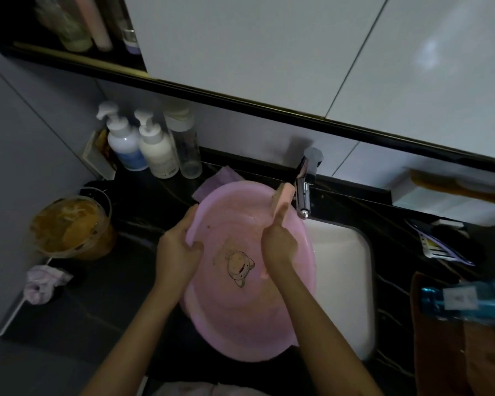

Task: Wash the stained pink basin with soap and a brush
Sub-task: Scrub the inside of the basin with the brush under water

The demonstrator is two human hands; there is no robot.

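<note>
The pink basin (pixel 240 318) lies tilted over the left part of the white sink (pixel 340 267), with a cartoon animal printed on its bottom and brownish smears on the inner wall. My left hand (pixel 177 250) grips its left rim, thumb inside. My right hand (pixel 279 242) is inside the basin and holds a pink brush (pixel 283 197), whose head lies against the upper inner wall near the rim.
A chrome tap (pixel 305 190) stands just right of the brush. Pump bottles (pixel 143 144) line the back left. A tub of brown liquid (pixel 72 227) and a crumpled cloth (pixel 45 282) sit on the dark counter at left. A blue packet (pixel 466 302) lies at right.
</note>
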